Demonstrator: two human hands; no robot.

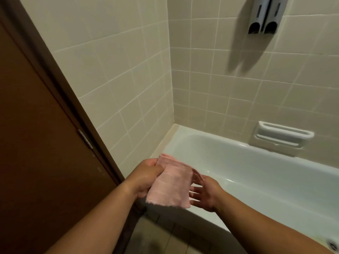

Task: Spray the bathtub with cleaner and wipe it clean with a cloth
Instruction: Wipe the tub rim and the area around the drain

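Note:
A folded pink cloth [171,183] hangs in front of me above the near left corner of the white bathtub [256,171]. My left hand [146,176] grips the cloth's upper left edge with curled fingers. My right hand [203,193] is beside the cloth's right edge with its fingers spread and straight, the fingertips partly hidden behind the cloth. No spray bottle is in view.
A brown door [36,143] stands close on the left. Beige tiled walls surround the tub. A white soap holder [280,136] is set in the far wall, and a grey double dispenser [264,15] hangs higher up. Tiled floor lies below the tub's near rim.

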